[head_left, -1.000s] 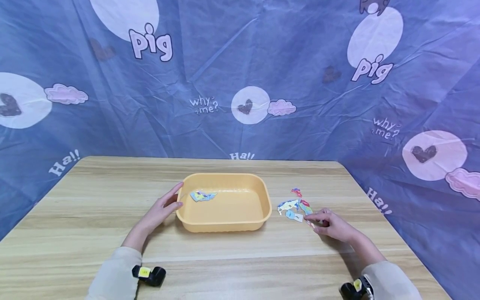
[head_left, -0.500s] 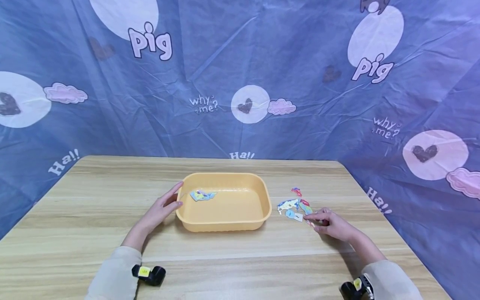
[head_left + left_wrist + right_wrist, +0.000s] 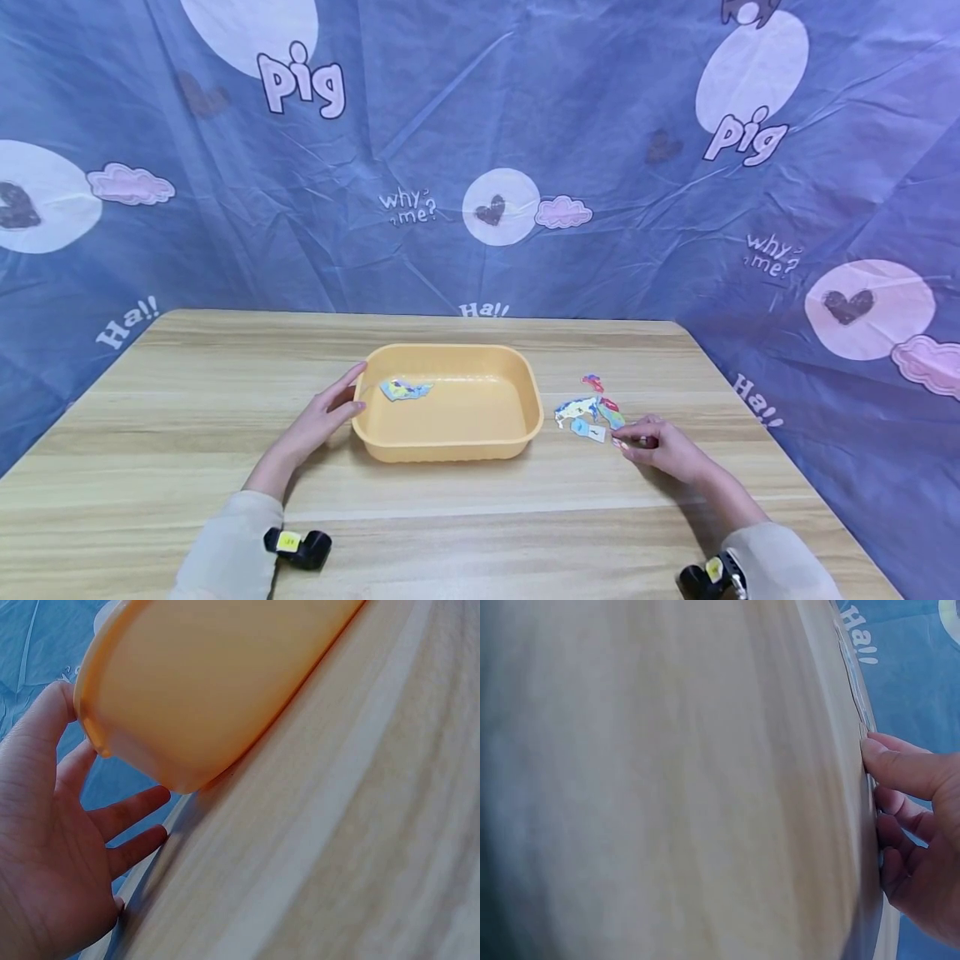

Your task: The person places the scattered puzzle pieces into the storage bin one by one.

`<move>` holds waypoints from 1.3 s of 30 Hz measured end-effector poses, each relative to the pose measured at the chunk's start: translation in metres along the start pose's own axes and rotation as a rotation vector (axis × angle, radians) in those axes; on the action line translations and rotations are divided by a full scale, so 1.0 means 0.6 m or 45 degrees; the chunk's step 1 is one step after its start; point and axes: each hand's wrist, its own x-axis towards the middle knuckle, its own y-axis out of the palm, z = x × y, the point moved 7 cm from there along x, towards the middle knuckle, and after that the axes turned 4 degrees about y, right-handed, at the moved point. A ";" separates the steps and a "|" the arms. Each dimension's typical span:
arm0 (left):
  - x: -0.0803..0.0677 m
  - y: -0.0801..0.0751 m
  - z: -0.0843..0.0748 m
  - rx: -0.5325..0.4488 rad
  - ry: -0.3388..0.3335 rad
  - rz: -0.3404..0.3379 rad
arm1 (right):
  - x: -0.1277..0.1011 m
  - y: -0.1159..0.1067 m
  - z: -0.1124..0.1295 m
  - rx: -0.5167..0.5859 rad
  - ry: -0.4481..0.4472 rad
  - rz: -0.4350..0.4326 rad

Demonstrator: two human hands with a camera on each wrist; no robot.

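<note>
my left hand point(image 3: 324, 414) rests w/ fingers straight & relaxed against the left end of the shallow orange plastic tray point(image 3: 450, 446), steadying it mid-table; wrist view shows the fingers spread beside the tray wall point(image 3: 217, 690), gripping nothing. my right hand point(image 3: 660, 446) sits on the light wood-grain table point(image 3: 480, 533), fingertips curled down at the near edge of the small pile of torn colourful paper scraps point(image 3: 588, 412) – looks like i'm pinching 1 scrap, but it's too small to be sure.

progress, my guess: 1 colourful paper scrap point(image 3: 405, 390) already lies inside the tray at its far-left corner; approx 5 or 6 scraps are left on the table just right of the tray, so mostly undone.

room: bare table between pile & tray's right rim, short hop over a low rim. table's right edge is near my right hand; blue printed cloth backdrop point(image 3: 480, 167) hangs behind, well apart.
</note>
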 end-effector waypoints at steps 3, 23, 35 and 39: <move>0.000 0.000 0.000 0.001 0.007 0.003 | 0.000 -0.002 0.001 0.011 -0.020 -0.049; -0.001 -0.002 0.000 0.004 -0.003 0.010 | 0.003 0.001 -0.002 -0.010 0.008 -0.202; 0.001 -0.001 0.000 -0.006 -0.010 0.016 | 0.000 -0.001 0.004 -0.066 0.058 -0.225; 0.000 -0.001 -0.003 -0.004 -0.001 0.013 | 0.001 -0.002 0.007 -0.083 0.077 -0.211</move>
